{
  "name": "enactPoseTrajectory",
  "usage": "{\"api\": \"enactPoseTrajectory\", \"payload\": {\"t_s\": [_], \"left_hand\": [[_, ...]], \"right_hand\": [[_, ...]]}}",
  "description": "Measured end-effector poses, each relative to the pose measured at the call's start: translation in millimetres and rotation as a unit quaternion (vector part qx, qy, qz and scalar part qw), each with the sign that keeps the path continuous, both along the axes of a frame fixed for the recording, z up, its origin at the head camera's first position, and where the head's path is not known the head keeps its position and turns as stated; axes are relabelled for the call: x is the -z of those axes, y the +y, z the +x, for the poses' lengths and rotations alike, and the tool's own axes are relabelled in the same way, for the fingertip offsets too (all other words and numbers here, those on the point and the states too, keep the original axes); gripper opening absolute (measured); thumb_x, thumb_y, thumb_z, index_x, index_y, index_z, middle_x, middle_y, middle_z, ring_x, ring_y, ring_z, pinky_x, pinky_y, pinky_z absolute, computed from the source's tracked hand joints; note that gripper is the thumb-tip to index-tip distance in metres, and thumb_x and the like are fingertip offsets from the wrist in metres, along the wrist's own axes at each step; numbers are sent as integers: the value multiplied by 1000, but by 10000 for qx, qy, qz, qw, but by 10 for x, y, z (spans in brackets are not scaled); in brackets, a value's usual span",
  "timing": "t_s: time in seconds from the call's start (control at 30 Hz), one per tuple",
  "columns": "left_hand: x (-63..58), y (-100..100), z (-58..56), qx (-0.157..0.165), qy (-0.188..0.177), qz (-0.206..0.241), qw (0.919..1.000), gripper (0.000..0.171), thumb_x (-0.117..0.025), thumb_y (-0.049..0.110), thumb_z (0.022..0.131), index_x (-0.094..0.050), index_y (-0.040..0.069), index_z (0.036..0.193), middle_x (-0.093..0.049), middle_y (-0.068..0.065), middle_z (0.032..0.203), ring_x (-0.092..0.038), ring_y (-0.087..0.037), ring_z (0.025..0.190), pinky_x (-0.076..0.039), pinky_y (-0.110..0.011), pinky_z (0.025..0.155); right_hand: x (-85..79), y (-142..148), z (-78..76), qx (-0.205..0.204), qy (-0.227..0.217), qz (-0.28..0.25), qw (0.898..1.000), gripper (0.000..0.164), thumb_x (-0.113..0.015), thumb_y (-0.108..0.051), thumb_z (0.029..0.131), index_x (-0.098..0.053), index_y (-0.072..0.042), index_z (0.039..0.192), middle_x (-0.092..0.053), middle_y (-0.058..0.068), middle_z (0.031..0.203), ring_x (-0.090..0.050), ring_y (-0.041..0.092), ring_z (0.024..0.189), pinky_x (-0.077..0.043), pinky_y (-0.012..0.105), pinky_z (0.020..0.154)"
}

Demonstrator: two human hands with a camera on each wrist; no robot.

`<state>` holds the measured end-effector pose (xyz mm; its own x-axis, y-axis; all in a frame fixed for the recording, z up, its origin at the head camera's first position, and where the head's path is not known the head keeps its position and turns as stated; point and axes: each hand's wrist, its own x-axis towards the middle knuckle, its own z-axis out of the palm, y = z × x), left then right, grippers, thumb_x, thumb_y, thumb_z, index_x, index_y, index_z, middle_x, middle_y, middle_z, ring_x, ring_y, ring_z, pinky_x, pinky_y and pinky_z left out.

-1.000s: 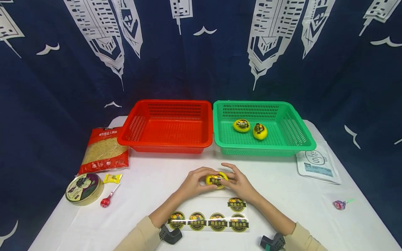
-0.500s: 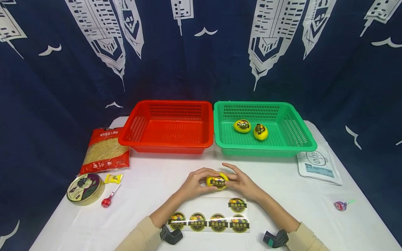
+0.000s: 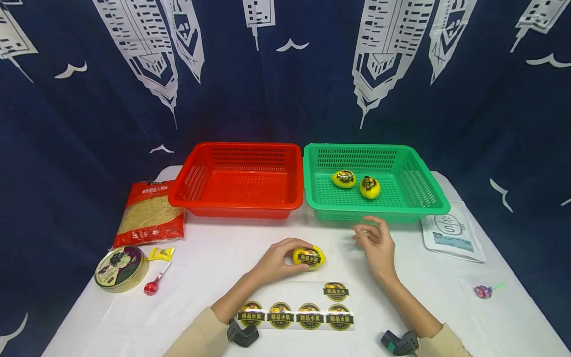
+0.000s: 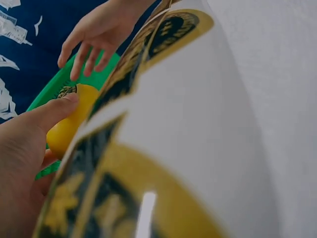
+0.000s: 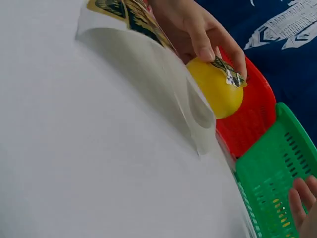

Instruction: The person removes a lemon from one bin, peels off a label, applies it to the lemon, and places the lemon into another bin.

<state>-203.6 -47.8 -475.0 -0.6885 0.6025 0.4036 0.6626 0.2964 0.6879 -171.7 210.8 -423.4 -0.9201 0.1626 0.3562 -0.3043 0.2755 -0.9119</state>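
Note:
My left hand (image 3: 282,261) grips a yellow lemon (image 3: 314,258) between thumb and fingers, just behind the sticker sheet. A round black-and-gold label lies on the lemon's upper face; in the right wrist view part of that label (image 5: 229,72) stands off the lemon's surface. My right hand (image 3: 378,248) is in the air in front of the green basket, fingers loosely bent and holding nothing. The sticker sheet (image 3: 285,291) lies flat on the table below the hands, with several round labels on it. Up close in the left wrist view, the sheet (image 4: 198,114) looks curved.
A red basket (image 3: 235,204) and a green basket (image 3: 379,214) stand side by side at the back. Two labelled lemons (image 3: 343,179) lie in the green one. At left are a pasta bag (image 3: 149,213), a round tin (image 3: 120,268), a candy and a lollipop; at right, a white pouch (image 3: 451,233) and another lollipop.
My right hand has let go of the lemon and moved right and back, toward the green basket. The left hand keeps its hold in nearly the same place.

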Motion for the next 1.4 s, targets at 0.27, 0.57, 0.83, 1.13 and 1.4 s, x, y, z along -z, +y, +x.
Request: {"api": "enactPoseTrajectory", "payload": {"t_s": [0.27,0.57,0.83,1.13,1.4], "left_hand": [[-103,-23,18,-83,98,-543,9984,42,-69,38,81,-58,28,121,-58,11,120,-50,-5,114,-39,-28,98],[-376,-14,-45,339,-281,-329,9985,43,-75,28,77,-62,21,118,-61,10,114,-55,-3,104,-48,-22,85],[-1284,360,-506,316,-131,521,9981,42,-75,18,78,-62,11,117,-63,-3,112,-62,-13,95,-53,-26,77],[-1468,1069,-1343,-302,-816,147,9961,40,-75,19,78,-62,14,115,-58,-3,120,-60,-19,102,-52,-21,76],[-1032,1465,-1732,-553,-718,-1672,9817,37,-77,24,76,-63,18,110,-61,-1,116,-53,-18,107,-41,-30,91]], "right_hand": [[-51,246,-146,1450,139,-1073,9835,52,-57,-13,92,-34,-5,138,-57,18,100,-65,12,73,-53,20,67],[-14,337,-308,1778,669,-2519,9489,34,-60,-2,87,-50,7,119,-60,10,77,-64,14,68,-54,23,71],[38,337,-360,1927,881,-2826,9355,29,-62,1,86,-53,5,113,-56,10,73,-63,17,67,-54,24,69],[61,329,-378,1928,938,-2552,9428,30,-61,-1,87,-51,6,114,-56,10,75,-62,16,68,-54,25,69],[67,350,-346,1916,1056,-2417,9454,30,-60,-2,88,-51,6,114,-55,11,77,-62,16,69,-54,23,70]]}}
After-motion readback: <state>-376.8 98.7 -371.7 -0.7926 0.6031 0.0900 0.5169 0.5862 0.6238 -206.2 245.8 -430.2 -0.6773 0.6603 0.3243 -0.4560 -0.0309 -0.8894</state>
